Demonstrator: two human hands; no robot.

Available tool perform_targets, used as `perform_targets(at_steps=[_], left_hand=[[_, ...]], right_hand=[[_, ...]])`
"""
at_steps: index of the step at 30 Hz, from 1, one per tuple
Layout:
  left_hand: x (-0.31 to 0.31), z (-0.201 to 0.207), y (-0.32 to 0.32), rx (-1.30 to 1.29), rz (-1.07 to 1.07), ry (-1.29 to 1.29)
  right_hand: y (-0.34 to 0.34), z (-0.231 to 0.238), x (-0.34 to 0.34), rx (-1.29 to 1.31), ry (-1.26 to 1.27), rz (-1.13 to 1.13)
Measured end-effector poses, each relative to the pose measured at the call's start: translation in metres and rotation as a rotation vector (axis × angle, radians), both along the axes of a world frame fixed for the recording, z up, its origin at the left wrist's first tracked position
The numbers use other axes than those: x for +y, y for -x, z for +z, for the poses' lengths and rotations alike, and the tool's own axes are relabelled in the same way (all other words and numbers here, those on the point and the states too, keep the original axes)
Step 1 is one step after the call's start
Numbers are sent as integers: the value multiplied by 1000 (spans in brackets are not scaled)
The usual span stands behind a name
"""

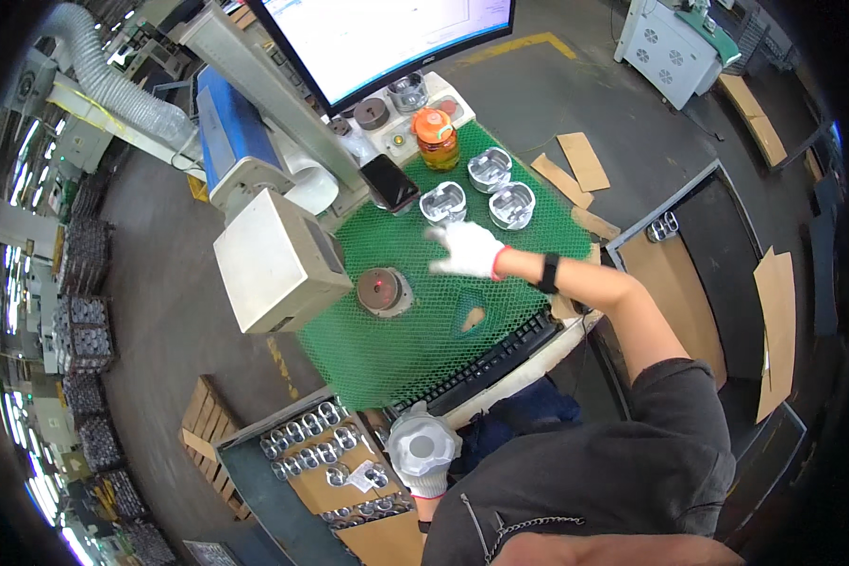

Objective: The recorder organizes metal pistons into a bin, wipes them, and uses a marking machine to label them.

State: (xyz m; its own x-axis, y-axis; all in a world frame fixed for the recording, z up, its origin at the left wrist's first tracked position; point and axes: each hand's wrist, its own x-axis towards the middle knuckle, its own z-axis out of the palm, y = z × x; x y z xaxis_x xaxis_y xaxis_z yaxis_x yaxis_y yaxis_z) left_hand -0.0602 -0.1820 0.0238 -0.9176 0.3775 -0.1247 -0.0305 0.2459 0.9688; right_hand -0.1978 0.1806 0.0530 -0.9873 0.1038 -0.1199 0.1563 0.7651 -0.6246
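Note:
My right hand [472, 252], in a white glove, reaches over the green mesh mat [368, 368] with its fingers spread and holding nothing. It is nearest to a silver piston [443, 204]; two more pistons, an upper one [490, 170] and a right one [512, 206], stand close by. Low in the view, my gloved left hand [428, 483] grips another piston [423, 443], crown up, off the mat's near edge. A round brown fixture [382, 291] with a red light spot sits on the mat beneath the head of a white box-shaped machine [278, 259].
A phone [390, 183] and an orange-lidded jar [436, 140] stand at the mat's far side, below a monitor [387, 42]. A black keyboard [486, 363] lies along the near edge. A bin [255, 453] with several pistons is at lower left; another bin [670, 283] stands right.

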Motion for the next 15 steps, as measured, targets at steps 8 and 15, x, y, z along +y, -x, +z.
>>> perform_targets(at_steps=[8,15], left_hand=[[-44,-14,-11,-241,9,121],[-62,-24,0,-331,34,145]], right_hand=[[150,-28,-3,-65,-354,-425],[177,-52,-9,-72,-443,-521]])
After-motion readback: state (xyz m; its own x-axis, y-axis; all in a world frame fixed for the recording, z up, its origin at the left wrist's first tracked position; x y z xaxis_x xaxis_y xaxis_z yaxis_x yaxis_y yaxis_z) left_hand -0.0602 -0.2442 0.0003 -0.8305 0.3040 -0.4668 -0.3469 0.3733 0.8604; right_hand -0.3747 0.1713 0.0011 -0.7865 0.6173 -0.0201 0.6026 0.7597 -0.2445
